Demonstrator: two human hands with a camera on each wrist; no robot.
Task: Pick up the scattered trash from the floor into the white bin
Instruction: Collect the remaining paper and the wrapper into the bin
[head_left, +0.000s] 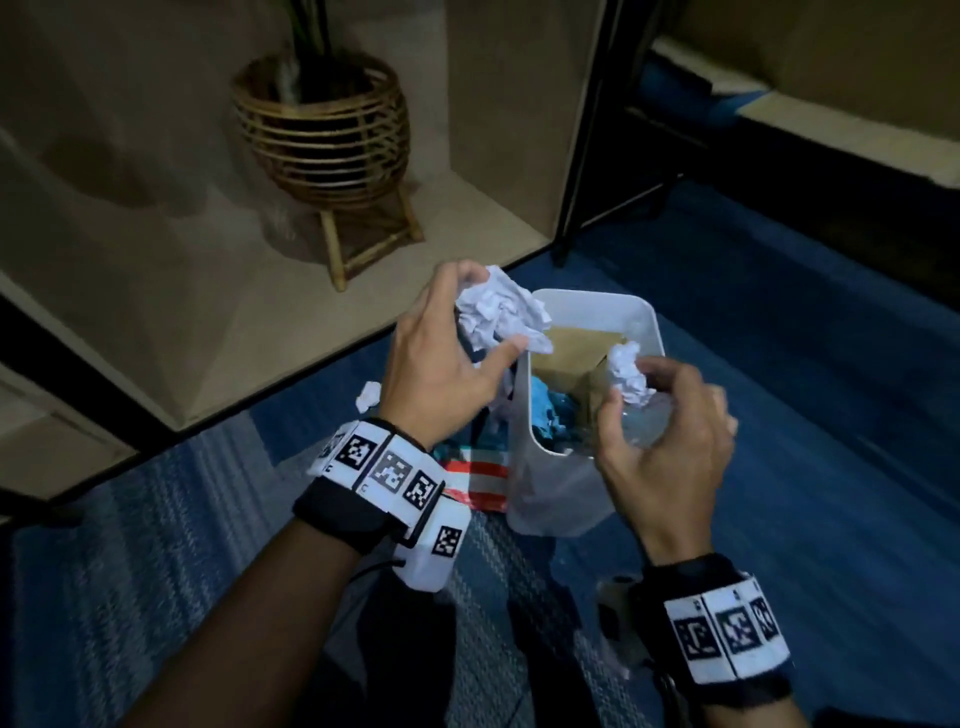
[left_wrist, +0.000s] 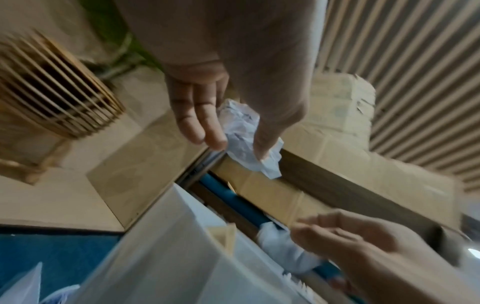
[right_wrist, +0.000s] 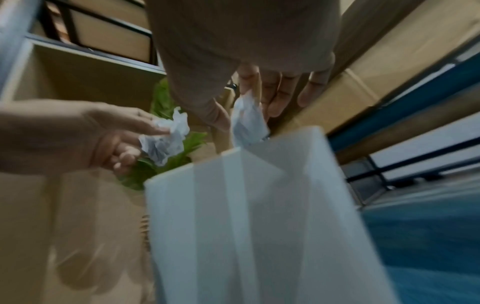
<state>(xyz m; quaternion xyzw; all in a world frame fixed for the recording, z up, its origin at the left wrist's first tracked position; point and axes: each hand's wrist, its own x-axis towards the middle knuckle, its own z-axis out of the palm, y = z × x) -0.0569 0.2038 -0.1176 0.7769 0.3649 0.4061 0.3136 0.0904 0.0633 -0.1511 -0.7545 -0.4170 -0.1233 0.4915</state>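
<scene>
White bin (head_left: 524, 467) already holds cardboard and blue scraps. Left hand (head_left: 441, 364) and right hand (head_left: 670, 431) each pinch 1 paper wad over it. Striped wrapper (head_left: 480, 478) and small wad (head_left: 368, 395) remain on floor.

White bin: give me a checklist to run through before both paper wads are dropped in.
1. Left hand holds the large crumpled paper: ok.
2. Right hand pinches the small crumpled paper: ok.
3. Small paper over the white bin opening: ok.
4. Large paper fully over the opening: not ok, it hangs at the bin's left rim.
5. Room left in the bin, which already holds cardboard and blue trash: ok.
6. Floor cleared: not ok, a paper scrap and a striped wrapper lie beside the bin.
</scene>
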